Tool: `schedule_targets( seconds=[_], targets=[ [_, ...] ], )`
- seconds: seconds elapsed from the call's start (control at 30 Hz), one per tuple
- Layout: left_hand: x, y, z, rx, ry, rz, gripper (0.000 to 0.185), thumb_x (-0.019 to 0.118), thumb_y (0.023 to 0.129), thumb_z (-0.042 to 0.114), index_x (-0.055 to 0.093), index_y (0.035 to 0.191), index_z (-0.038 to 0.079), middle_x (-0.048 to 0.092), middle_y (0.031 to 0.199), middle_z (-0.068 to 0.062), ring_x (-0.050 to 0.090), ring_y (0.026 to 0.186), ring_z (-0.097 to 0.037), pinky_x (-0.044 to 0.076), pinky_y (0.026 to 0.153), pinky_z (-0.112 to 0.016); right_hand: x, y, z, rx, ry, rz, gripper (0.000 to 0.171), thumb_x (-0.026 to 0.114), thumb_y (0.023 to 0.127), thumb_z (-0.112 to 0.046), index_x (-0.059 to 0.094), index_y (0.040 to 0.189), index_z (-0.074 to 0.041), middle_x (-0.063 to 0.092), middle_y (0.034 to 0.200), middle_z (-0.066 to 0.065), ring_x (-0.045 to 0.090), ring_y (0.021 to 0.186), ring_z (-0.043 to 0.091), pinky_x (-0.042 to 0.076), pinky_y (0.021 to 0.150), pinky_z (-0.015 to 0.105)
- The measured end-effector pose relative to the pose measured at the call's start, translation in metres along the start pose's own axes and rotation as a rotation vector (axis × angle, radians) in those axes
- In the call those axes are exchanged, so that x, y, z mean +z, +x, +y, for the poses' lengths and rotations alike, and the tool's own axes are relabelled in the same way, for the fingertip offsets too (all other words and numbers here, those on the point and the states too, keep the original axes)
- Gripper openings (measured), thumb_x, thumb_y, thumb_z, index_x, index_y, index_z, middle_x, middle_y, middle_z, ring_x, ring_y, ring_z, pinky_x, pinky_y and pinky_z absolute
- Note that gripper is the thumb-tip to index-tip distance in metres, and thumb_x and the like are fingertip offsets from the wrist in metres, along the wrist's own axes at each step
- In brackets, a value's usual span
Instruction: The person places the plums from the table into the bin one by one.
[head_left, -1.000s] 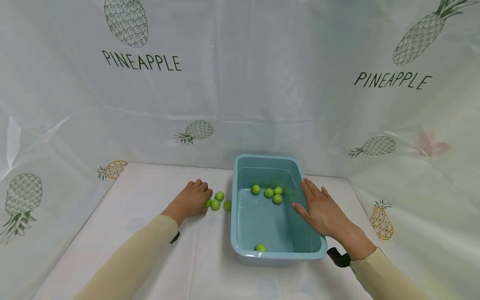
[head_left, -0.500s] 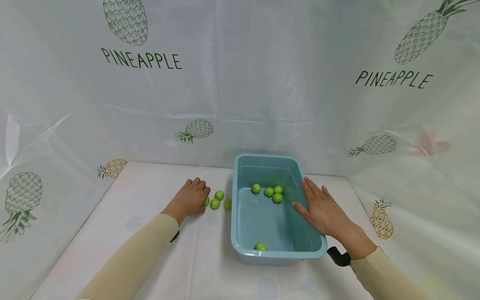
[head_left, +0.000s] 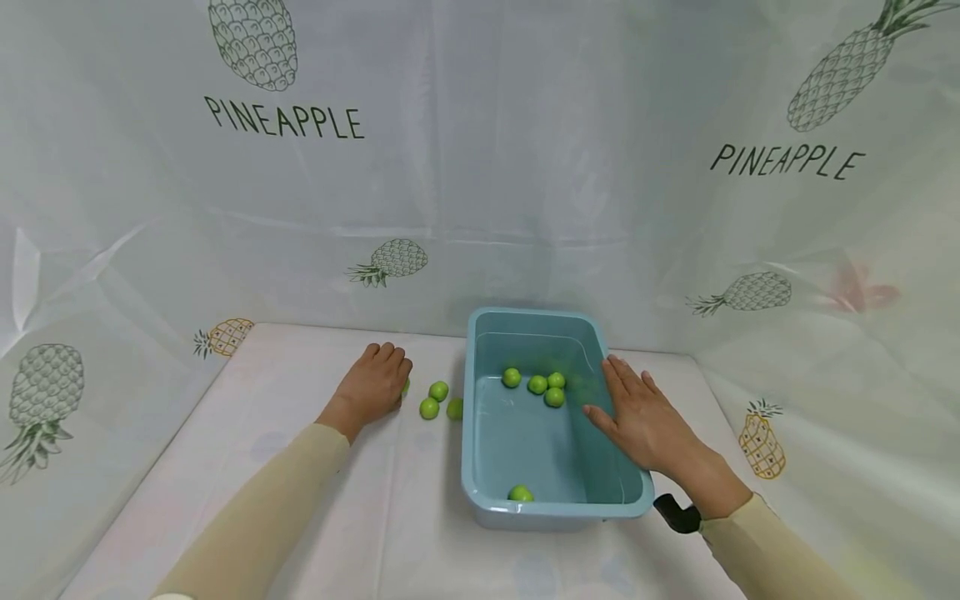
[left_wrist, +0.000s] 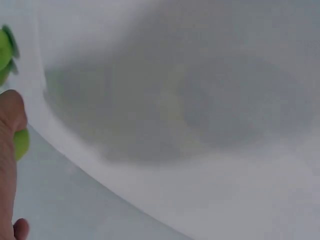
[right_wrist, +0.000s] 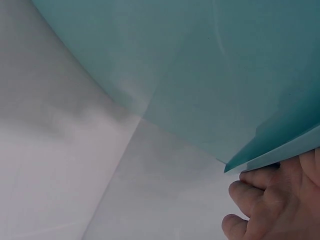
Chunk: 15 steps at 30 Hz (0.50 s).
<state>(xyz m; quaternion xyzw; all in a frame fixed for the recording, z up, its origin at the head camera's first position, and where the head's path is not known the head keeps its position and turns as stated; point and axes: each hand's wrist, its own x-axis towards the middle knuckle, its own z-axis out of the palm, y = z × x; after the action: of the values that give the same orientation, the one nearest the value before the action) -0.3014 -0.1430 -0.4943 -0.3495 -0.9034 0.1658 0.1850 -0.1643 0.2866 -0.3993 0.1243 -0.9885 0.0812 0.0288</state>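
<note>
My left hand [head_left: 369, 385] is over the table left of the bin, fingers curled round a small round green fruit [head_left: 406, 387]. In the left wrist view, that fruit [left_wrist: 21, 145] peeks out beside the thumb. Several more green fruits [head_left: 429, 408] lie loose between this hand and the pale blue plastic bin [head_left: 467, 433]. My right hand [head_left: 647, 417] rests on the bin's right rim, fingers straight and thumb over the inside. In the right wrist view, its fingers [right_wrist: 247, 197] lie along the rim's edge [right_wrist: 285, 152]. Inside the bin are several green fruits [head_left: 555, 397], one [head_left: 521, 493] near the front wall.
A white patterned cloth [head_left: 420, 533] covers the table. Pineapple-printed sheeting [head_left: 525, 167] rises behind it and at both sides. The far edge of the bin stands close to the back sheeting.
My left hand has moved slightly back and to the left with a green fruit, away from the loose ones. The right hand and the bin have stayed in place.
</note>
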Motion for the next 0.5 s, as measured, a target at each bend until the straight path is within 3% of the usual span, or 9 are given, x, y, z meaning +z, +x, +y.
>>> schedule_targets(
  seconds=[0.3, 0.5],
  targets=[
    [0.004, 0.0, -0.012, 0.088, 0.081, 0.159, 0.016, 0.058, 0.1, 0.02, 0.057, 0.106, 0.005, 0.055, 0.1, -0.01, 0.052, 0.096, -0.029, 0.046, 0.095, -0.043, 0.002, 0.001, 0.0, 0.002, 0.003, 0.003, 0.085, 0.054, 0.107, -0.048, 0.026, 0.161, 0.011, 0.026, 0.168, 0.031, 0.026, 0.156, 0.051, 0.021, 0.124, 0.069],
    [-0.004, 0.005, -0.019, 0.052, 0.067, 0.206, 0.029, 0.064, 0.096, 0.03, 0.055, 0.108, 0.006, 0.057, 0.104, -0.01, 0.054, 0.099, -0.03, 0.047, 0.096, -0.044, 0.002, 0.001, 0.001, 0.003, 0.004, 0.005, 0.086, 0.054, 0.107, -0.049, 0.026, 0.161, 0.011, 0.026, 0.168, 0.031, 0.027, 0.156, 0.051, 0.021, 0.123, 0.07]
  ],
)
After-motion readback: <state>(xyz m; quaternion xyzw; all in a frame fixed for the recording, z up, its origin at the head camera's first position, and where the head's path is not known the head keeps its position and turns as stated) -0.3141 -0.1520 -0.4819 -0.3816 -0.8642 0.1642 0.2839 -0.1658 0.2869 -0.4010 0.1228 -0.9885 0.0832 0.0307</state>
